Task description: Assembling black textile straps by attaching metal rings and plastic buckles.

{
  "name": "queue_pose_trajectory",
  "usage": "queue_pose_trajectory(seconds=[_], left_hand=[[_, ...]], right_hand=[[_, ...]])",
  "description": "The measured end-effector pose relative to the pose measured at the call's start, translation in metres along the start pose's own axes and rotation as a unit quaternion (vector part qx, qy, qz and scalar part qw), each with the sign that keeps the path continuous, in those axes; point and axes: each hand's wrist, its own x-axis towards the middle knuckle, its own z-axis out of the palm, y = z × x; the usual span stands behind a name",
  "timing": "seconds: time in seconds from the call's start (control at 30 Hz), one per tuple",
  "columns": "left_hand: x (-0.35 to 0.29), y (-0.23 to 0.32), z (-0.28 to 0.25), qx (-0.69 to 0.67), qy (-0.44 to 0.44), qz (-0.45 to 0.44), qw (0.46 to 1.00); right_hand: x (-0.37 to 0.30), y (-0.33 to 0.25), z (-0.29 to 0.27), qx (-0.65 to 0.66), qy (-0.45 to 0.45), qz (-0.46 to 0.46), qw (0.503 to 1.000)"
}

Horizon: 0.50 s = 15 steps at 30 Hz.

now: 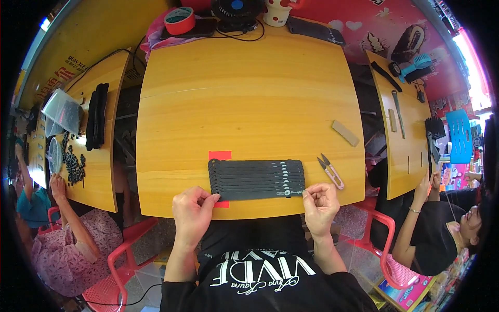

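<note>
Several flat black straps (247, 178) lie overlapped in a neat stepped row near the front edge of the wooden table, with rounded ends at the left and pale print at the right. My left hand (190, 209) pinches the left end of the nearest strap between thumb and fingertips. At its other end, my right hand (320, 208) is closed in a pinch on the strap's right tip. Red tape (220, 155) shows beyond the row's left part, and another red bit peeks out below it. Thread snips (331, 172) with pale handles rest just right of the straps.
A small tan block (345, 133) lies beyond the snips. Along the far edge are a red tape roll (179, 21), a black fan (236, 13) and a dark pouch (315, 31). People work at side tables; the left one holds a clear bin (62, 110) and small black pieces (74, 165).
</note>
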Motion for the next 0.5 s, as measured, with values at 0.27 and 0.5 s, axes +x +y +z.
queue_pose_trajectory(seconds=[0.27, 0.5], left_hand=[[0.005, 0.008, -0.008, 0.068, -0.078, -0.025, 0.994], [0.025, 0.084, 0.052, 0.166, -0.126, 0.478, 0.853]], right_hand=[[0.002, 0.002, 0.0, -0.004, 0.012, 0.01, 1.0], [0.004, 0.004, 0.001, -0.066, 0.004, -0.029, 0.997]])
